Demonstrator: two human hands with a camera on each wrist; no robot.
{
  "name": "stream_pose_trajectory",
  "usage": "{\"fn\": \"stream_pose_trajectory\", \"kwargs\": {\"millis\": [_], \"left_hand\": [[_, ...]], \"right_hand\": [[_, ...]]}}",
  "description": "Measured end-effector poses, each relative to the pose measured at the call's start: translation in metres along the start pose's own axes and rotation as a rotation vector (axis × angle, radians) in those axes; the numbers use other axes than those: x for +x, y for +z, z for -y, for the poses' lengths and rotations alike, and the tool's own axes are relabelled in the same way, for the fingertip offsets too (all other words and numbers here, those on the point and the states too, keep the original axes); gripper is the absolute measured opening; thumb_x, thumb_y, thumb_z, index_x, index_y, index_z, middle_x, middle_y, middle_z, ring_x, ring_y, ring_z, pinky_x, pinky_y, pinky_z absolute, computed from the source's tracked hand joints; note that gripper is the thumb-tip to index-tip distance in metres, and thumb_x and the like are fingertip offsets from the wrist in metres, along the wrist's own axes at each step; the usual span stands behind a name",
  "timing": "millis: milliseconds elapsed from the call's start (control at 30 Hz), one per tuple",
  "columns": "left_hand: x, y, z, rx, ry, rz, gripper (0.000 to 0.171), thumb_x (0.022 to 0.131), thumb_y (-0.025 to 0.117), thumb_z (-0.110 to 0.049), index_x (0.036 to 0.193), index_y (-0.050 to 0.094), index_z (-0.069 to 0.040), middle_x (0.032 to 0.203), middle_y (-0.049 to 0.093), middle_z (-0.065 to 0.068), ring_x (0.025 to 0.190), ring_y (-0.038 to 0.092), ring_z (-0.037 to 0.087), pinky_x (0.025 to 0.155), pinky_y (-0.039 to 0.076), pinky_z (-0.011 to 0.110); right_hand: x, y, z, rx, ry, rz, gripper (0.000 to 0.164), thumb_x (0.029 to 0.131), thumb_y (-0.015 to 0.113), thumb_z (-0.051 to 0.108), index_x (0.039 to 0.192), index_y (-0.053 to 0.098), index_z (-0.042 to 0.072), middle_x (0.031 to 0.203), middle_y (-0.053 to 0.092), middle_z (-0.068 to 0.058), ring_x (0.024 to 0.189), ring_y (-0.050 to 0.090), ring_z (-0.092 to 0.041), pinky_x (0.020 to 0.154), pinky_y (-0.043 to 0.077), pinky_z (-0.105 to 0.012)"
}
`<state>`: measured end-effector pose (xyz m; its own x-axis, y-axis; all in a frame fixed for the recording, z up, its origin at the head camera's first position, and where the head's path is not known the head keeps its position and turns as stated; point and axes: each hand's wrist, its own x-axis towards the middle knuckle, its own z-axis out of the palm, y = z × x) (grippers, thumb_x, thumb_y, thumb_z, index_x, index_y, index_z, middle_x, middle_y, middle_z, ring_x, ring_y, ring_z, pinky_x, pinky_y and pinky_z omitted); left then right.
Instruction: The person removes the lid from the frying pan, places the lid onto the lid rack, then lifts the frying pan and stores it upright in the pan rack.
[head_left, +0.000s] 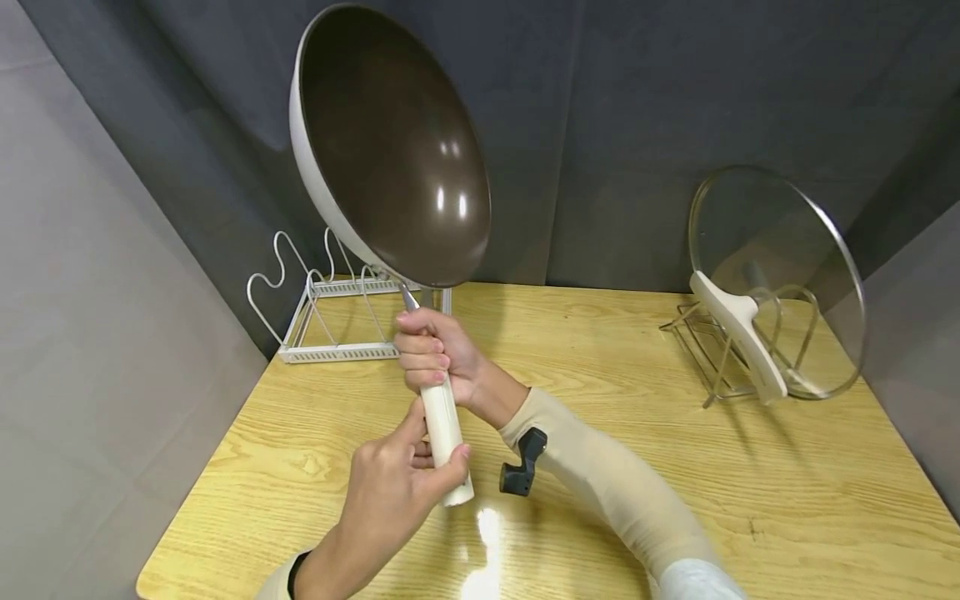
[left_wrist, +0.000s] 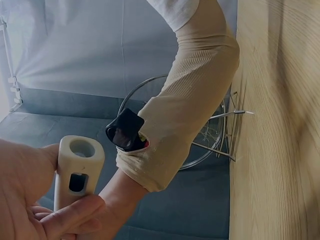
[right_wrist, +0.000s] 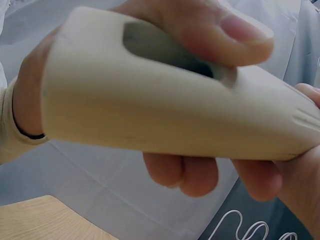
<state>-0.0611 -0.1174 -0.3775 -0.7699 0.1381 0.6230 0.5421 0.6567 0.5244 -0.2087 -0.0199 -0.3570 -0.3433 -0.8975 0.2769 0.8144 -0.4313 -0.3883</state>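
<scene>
A deep wok (head_left: 397, 150) with a brown inside and white outside is held up and tilted, its bowl facing me. Its cream handle (head_left: 444, 425) slants down toward me. My right hand (head_left: 442, 358) grips the handle close to the bowl, fingers wrapped round it. Lower down, my left hand (head_left: 390, 475) holds the handle's end between thumb and fingers. A hanging slot in the cream handle (right_wrist: 150, 100) shows beside the left thumb (right_wrist: 235, 30) in the right wrist view. In the left wrist view the open end of the handle (left_wrist: 80, 165) points at the camera.
A white wire rack (head_left: 341, 354) stands at the back left of the wooden table (head_left: 585, 358), partly behind the wok. At the right, a glass lid (head_left: 787, 225) with a cream handle leans in a metal stand (head_left: 712, 375). Dark curtain (head_left: 637, 167) hangs behind.
</scene>
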Motion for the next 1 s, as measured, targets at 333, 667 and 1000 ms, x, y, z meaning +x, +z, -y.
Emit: {"fn": "stream_pose_trajectory", "kwargs": {"millis": [333, 667, 1000], "left_hand": [[-0.003, -0.001, 0.007, 0.024, 0.003, -0.049, 0.041, 0.074, 0.082, -0.010, 0.110, 0.068, 0.003, 0.067, 0.072, 0.010, 0.055, 0.071, 0.012, 0.050, 0.049, 0.009], [-0.001, -0.011, 0.013, 0.042, 0.018, -0.087, 0.051, 0.073, 0.082, -0.009, 0.119, 0.068, 0.007, 0.067, 0.073, 0.011, 0.054, 0.071, 0.012, 0.051, 0.051, 0.011], [0.002, -0.025, 0.014, 0.054, 0.007, -0.095, 0.056, 0.073, 0.082, -0.007, 0.124, 0.067, 0.010, 0.072, 0.075, 0.014, 0.055, 0.071, 0.012, 0.051, 0.051, 0.012]], "right_hand": [[0.010, -0.004, -0.002, -0.026, 0.013, 0.024, 0.047, 0.106, 0.028, 0.014, 0.062, 0.045, 0.016, 0.049, 0.026, 0.010, 0.036, 0.032, -0.003, 0.036, 0.028, -0.016], [0.023, -0.005, -0.004, 0.077, 0.007, 0.125, 0.034, 0.095, 0.058, 0.011, 0.067, 0.039, 0.015, 0.050, 0.021, 0.010, 0.037, 0.024, -0.004, 0.036, 0.027, -0.017], [0.037, -0.005, -0.007, 0.184, -0.008, 0.197, 0.033, 0.095, 0.056, 0.008, 0.068, 0.038, 0.014, 0.050, 0.017, 0.010, 0.037, 0.022, -0.004, 0.035, 0.026, -0.017]]}}
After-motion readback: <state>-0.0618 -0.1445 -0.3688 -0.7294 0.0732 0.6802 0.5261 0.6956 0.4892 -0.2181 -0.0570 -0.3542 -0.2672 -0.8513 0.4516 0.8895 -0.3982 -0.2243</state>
